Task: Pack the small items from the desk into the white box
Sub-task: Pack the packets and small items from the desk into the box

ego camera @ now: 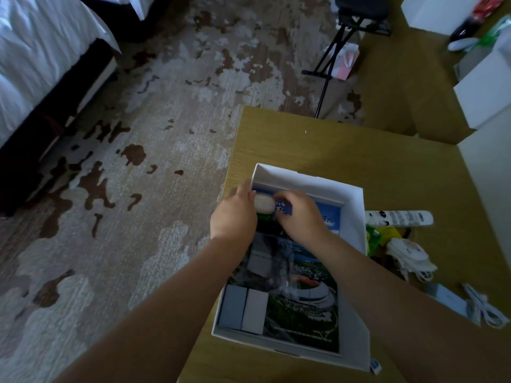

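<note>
The white box (355, 217) lies open on the wooden desk (392, 172). A stadium picture brochure (309, 310) covers its bottom, with two small grey boxes (244, 309) at the near left corner. Both hands reach into the box's far left corner. My left hand (235, 214) rests against a white oval case (264, 206). My right hand (300, 214) pinches a small blue packet (283, 209) right beside that case. Something green shows under the hands, mostly hidden.
Right of the box lie a white remote (401, 218), a yellow-green wrapper (383, 234), white face masks (412, 257), a pale flat box (449, 299) and a white cable (486, 308). White boxes (486, 103) stand at the far right. Patterned carpet (138, 175) and a bed (36, 67) lie to the left.
</note>
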A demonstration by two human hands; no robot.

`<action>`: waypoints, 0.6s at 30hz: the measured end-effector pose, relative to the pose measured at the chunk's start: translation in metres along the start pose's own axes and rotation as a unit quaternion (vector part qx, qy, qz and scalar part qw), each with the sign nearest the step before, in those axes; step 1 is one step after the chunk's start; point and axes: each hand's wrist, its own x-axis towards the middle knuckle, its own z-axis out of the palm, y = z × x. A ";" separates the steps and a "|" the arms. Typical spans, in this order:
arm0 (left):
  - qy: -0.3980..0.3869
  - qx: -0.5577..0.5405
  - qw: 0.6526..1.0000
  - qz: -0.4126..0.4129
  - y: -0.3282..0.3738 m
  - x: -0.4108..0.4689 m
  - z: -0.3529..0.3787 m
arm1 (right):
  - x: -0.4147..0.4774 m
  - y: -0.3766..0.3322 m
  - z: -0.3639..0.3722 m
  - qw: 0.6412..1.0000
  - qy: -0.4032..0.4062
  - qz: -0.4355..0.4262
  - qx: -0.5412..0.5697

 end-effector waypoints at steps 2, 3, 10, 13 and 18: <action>0.015 0.037 0.999 0.029 0.003 -0.002 -0.002 | -0.013 0.007 -0.012 1.000 -0.015 0.004 -0.014; 0.027 0.078 0.996 0.044 0.005 -0.003 -0.002 | -0.021 0.011 -0.021 1.000 -0.016 0.005 -0.011; 0.022 0.096 0.980 0.172 0.081 -0.034 0.026 | -0.093 0.059 -0.090 0.975 0.221 0.028 0.030; -0.025 0.076 0.974 0.211 0.120 -0.056 0.056 | -0.121 0.100 -0.106 0.965 0.217 0.149 0.011; -0.104 0.081 0.954 0.269 0.157 -0.086 0.100 | -0.163 0.163 -0.104 0.961 0.004 0.273 -0.044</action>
